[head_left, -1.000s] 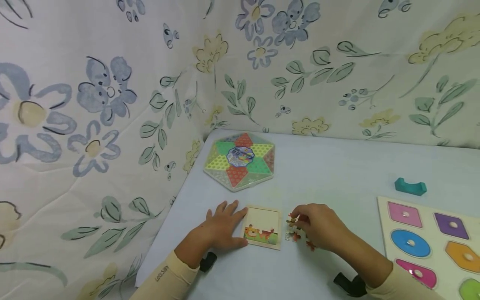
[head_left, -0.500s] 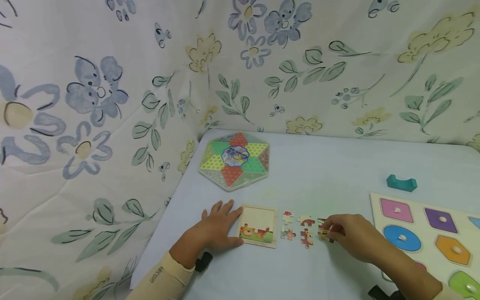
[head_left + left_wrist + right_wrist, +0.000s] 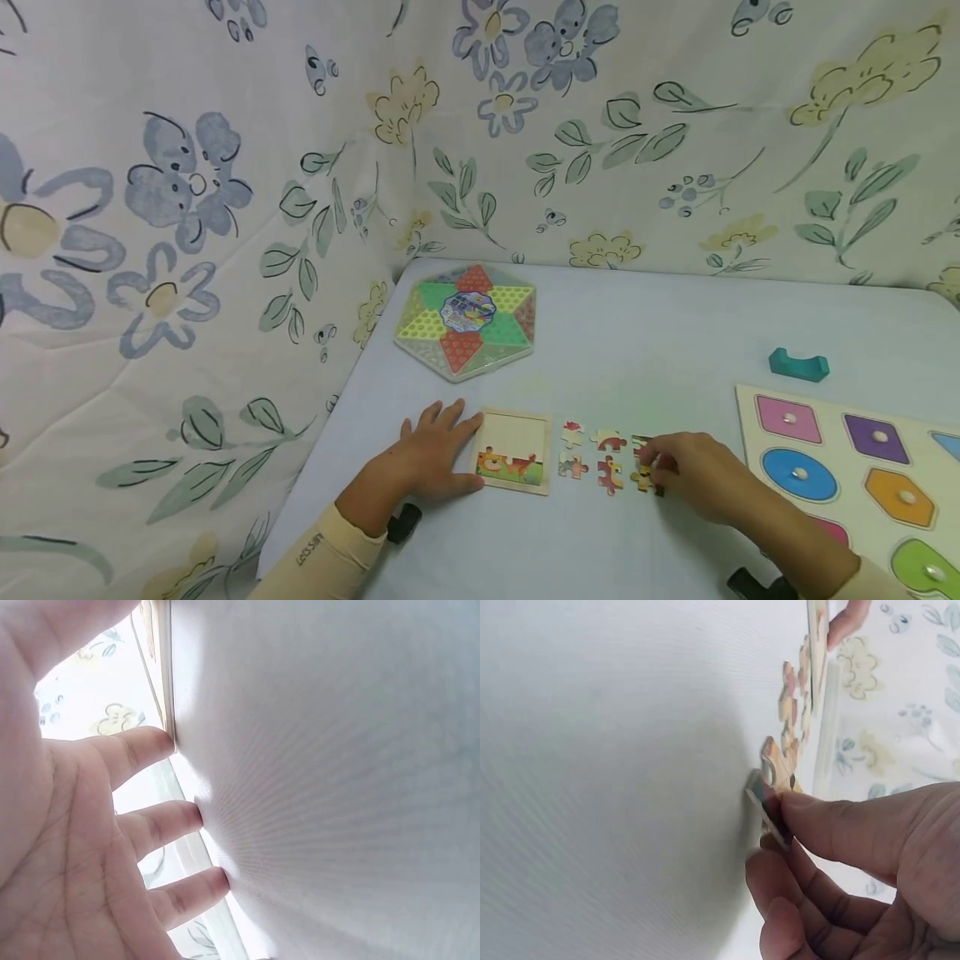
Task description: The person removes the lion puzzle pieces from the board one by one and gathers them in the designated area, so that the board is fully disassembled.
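A small wooden puzzle tray (image 3: 549, 454) holds assembled pieces along its lower part, with bare wood above. The left hand (image 3: 429, 458) lies spread on the table, its thumb and index finger touching the tray's left edge; in the left wrist view its fingers (image 3: 176, 896) are straight. Right of the tray, loose puzzle pieces (image 3: 610, 473) lie in two rows. At their right end the right hand (image 3: 693, 475) pinches one; the right wrist view shows this piece (image 3: 766, 802) tilted between thumb and index finger, close beside another piece.
A hexagonal star-patterned game board (image 3: 498, 358) lies at the back left. On the right is a board of coloured knobbed shapes (image 3: 832, 471), with a teal curved block (image 3: 798, 365) behind it. Floral cloth (image 3: 637, 208) hangs behind the table.
The right hand has moved right from the nearer pieces to the right end of the rows, uncovering the pieces there. The left hand has stayed at the tray while the head view shifted slightly.
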The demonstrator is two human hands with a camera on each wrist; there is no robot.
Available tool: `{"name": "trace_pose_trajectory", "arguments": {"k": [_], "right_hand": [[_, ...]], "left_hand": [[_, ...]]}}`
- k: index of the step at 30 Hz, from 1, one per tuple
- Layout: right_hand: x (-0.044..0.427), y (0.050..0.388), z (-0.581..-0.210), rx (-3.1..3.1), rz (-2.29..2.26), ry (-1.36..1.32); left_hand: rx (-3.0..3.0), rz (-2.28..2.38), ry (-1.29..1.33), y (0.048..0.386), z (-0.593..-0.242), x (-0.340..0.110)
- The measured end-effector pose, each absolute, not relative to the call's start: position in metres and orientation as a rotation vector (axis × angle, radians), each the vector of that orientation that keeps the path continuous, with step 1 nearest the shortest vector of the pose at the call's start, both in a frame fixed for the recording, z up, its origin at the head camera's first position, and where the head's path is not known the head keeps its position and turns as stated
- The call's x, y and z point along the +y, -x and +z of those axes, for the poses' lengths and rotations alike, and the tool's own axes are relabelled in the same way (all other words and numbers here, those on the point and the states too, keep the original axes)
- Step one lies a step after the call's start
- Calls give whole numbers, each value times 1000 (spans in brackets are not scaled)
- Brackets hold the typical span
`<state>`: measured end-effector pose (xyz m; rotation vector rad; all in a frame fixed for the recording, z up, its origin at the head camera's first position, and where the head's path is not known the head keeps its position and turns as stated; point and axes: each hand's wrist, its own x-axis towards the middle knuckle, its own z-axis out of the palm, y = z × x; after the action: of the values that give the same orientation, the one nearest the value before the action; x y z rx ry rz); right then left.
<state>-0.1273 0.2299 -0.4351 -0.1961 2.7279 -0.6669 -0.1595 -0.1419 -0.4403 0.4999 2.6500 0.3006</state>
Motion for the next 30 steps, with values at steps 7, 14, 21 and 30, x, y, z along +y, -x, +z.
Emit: {"name": "trace_pose_trajectory", "arguments": {"k": [7, 14, 21, 30], "right_hand": [[227, 128, -440, 2762, -599, 183], [227, 125, -444, 2802, -578, 214], [226, 127, -433, 2848, -605, 252], [207, 137, -415, 2935, -606, 394]], "left_hand": [[2650, 308, -500, 159, -439, -142], [2658, 302, -491, 159, -439, -142], [2652, 308, -486, 159, -440, -144], [2644, 316, -498, 160, -442, -145]]}}
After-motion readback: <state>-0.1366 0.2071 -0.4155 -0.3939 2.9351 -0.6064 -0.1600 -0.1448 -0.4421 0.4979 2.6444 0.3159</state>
